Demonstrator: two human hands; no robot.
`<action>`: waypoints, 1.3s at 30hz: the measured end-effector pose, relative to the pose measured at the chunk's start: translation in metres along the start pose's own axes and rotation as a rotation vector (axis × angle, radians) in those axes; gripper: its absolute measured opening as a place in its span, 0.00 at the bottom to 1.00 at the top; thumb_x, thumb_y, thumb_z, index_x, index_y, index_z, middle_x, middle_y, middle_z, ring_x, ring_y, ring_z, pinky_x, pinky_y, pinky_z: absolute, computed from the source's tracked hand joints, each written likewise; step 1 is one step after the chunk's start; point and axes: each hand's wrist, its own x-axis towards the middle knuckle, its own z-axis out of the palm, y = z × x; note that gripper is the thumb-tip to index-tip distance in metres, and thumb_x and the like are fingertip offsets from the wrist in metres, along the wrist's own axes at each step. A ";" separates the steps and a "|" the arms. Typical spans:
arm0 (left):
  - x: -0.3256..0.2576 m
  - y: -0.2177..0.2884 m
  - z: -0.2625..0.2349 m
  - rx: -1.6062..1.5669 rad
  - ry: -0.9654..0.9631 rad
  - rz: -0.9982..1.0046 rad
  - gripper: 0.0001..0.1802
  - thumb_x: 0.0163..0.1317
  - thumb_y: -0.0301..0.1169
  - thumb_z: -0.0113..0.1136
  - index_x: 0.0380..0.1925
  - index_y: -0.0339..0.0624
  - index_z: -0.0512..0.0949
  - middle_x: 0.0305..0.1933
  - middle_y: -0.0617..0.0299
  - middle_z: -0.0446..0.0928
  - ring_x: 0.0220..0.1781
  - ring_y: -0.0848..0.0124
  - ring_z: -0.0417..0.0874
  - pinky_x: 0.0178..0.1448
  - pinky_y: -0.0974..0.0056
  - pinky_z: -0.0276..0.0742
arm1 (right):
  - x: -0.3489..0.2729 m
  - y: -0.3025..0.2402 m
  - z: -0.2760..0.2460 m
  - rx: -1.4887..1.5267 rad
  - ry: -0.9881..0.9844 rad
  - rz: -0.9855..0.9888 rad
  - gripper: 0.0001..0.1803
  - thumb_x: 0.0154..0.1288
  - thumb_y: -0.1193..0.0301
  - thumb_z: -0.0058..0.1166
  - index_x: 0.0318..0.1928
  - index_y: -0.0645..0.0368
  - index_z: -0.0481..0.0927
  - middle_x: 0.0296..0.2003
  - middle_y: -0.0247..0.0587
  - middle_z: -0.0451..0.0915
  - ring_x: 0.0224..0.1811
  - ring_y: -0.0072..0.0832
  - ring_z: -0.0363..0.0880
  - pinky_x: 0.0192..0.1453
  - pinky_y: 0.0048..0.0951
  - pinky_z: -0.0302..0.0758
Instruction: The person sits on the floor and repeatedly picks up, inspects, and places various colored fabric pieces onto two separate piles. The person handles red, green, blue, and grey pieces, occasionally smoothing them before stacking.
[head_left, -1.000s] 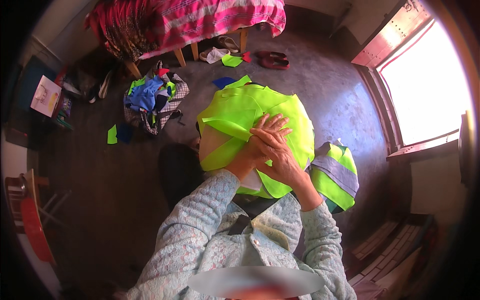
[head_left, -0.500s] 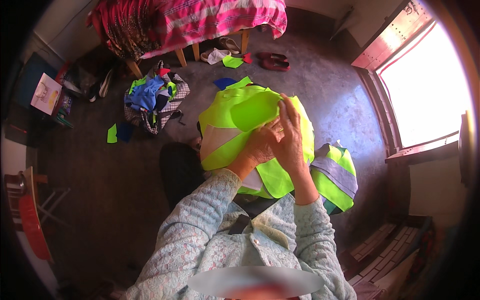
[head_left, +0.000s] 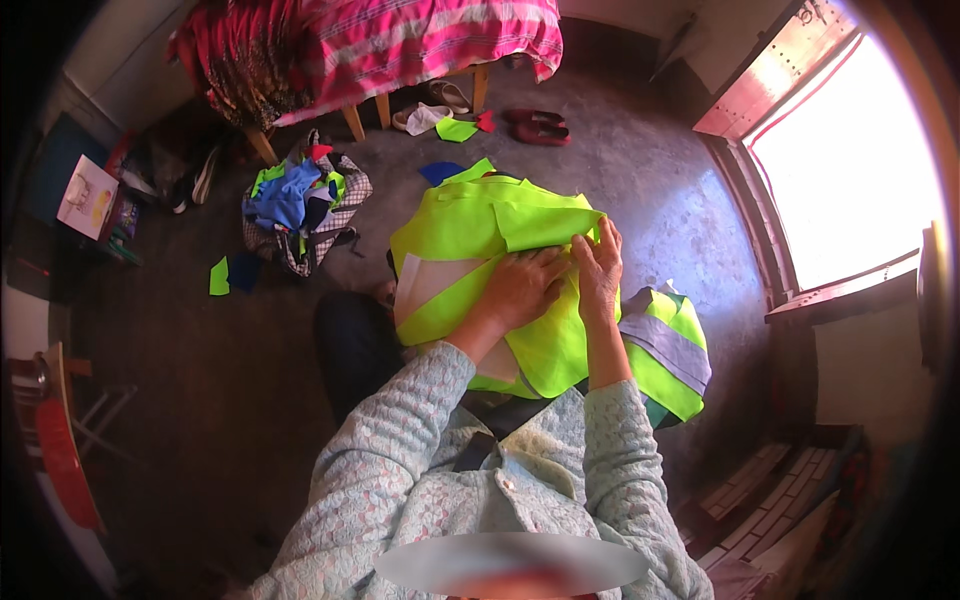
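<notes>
A large neon yellow-green cloth is spread over my lap, with pale beige patches set among its bright parts. Along its far side, a flap of the same neon cloth is folded over. My left hand lies palm down on the cloth just below the flap, its fingers slightly bent. At the flap's right corner, my right hand pinches the edge between thumb and fingers. Beside my right forearm rests a bundle of neon and grey striped cloth.
A checked bag stuffed with blue and neon cloth stands at the far left. Neon and dark blue scraps lie on the floor. Red shoes sit near a pink-covered bed. To the right is a bright doorway.
The flap, held up before, now lies lower and stretches farther right. My right hand has moved slightly right with its edge. My left hand has flattened onto the cloth.
</notes>
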 end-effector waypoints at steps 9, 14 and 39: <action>-0.003 -0.006 -0.003 -0.046 0.232 -0.045 0.18 0.50 0.23 0.62 0.44 0.43 0.76 0.48 0.56 0.77 0.50 0.55 0.79 0.55 0.52 0.73 | -0.022 0.012 -0.005 -0.361 0.045 -0.136 0.27 0.64 0.78 0.54 0.64 0.65 0.67 0.62 0.45 0.66 0.53 0.31 0.78 0.51 0.27 0.77; 0.001 -0.001 -0.010 0.109 0.346 -0.155 0.25 0.47 0.22 0.64 0.49 0.41 0.71 0.55 0.51 0.72 0.55 0.52 0.75 0.58 0.51 0.71 | -0.029 0.022 0.001 -0.562 0.086 -0.272 0.30 0.59 0.80 0.55 0.64 0.61 0.68 0.65 0.51 0.63 0.63 0.42 0.69 0.57 0.33 0.74; 0.020 -0.052 -0.033 0.063 0.279 -0.201 0.08 0.51 0.21 0.55 0.32 0.42 0.77 0.36 0.54 0.77 0.39 0.52 0.80 0.40 0.52 0.76 | -0.021 0.050 0.004 -0.764 0.118 -0.402 0.28 0.57 0.79 0.54 0.61 0.62 0.71 0.61 0.57 0.69 0.62 0.48 0.70 0.63 0.41 0.67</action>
